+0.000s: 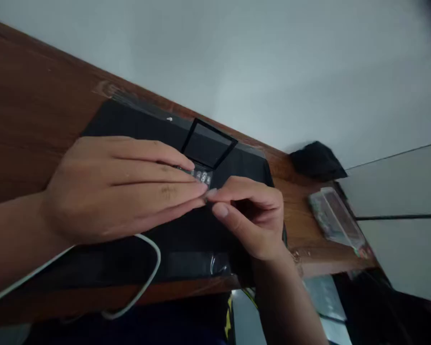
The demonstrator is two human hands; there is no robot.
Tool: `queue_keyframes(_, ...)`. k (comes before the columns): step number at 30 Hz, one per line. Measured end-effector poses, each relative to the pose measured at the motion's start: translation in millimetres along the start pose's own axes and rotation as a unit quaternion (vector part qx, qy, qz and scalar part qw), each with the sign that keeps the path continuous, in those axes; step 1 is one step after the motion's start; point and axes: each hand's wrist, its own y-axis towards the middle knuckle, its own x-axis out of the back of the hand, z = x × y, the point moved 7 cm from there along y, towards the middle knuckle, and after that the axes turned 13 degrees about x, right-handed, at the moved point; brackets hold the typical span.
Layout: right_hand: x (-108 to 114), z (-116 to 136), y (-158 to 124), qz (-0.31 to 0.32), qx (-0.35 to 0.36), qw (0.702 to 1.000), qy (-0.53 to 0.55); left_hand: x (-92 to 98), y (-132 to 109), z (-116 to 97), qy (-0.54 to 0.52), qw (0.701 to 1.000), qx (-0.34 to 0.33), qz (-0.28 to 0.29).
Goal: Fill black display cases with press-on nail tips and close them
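Small tray w/ shiny clear pieces (204, 176) sits on the black mat (127, 122), approx. mid-view, just past the fingertips of the L hand (104, 189) & up-left of the R hand (255, 211) fingertips. L fingers cover part of it; only its far R portion shows, pcs in rows, too blurred to ID.

L hand: back up, fingers straight & close tog., reaching in from the L over the tray. Can't tell if it grips anything underneath. R hand: fingers curled, thumb & index tips near each other w/ a small gap, right at the L fingertips; can't tell if anything's pinched there.

Black-rimmed clear panel (222, 163) is just beyond the tray, far side from the person, near edge right by it; can't tell if joined.

Also: white cable (157, 261) loops out below the L hand, near edge of the wooden desk (28, 86). Tiny white scrap (169, 119) near mat's far edge. Off R on desk: black pouch (318, 160) by the wall (215, 57), & clear plastic box (335, 215) nearer.
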Motion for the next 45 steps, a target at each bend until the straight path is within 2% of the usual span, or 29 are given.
queue_keyframes(3,1.2,0.2,-0.3,0.006,-0.019,1.000,-0.016,4.1,9.6,3.7,0.006,0.997,0.016,0.082)
queue_keyframes(5,1.4,0.1,-0.4,0.009,-0.022,0.999,-0.022,6.4,12.2,5.4,0.002,0.995,0.023,0.099)
queue_keyframes(10,-0.5,0.2,0.8,0.021,0.001,0.999,-0.026,5.9,13.0,4.5,-0.024,0.995,0.056,0.075)
queue_keyframes(16,-2.7,2.1,0.8,0.030,0.034,0.999,-0.024,1.1,15.1,0.7,-0.075,0.987,0.118,0.081)
queue_keyframes(21,-4.0,4.9,-0.8,0.037,0.066,0.997,-0.025,-1.1,13.7,1.0,-0.115,0.979,0.133,0.101)
queue_keyframes(25,-3.0,9.0,-1.7,0.036,0.106,0.991,-0.068,0.2,16.0,-0.9,-0.124,0.978,0.133,0.102)
queue_keyframes(29,-2.8,16.3,-3.1,0.043,0.163,0.976,-0.135,2.3,18.8,0.5,-0.136,0.975,0.139,0.108)
queue_keyframes(32,-4.7,21.1,-4.7,0.055,0.195,0.955,-0.218,2.1,18.5,3.3,-0.160,0.970,0.140,0.122)
queue_keyframes(36,-9.2,26.5,-7.9,0.074,0.236,0.925,-0.290,1.8,16.5,8.2,-0.185,0.960,0.177,0.110)
queue_keyframes(41,-8.8,30.8,-9.0,0.078,0.244,0.905,-0.341,0.7,13.8,6.8,-0.180,0.959,0.199,0.096)
queue_keyframes(45,-6.8,32.6,-6.9,0.076,0.231,0.904,-0.352,4.9,12.8,7.7,-0.166,0.961,0.205,0.080)
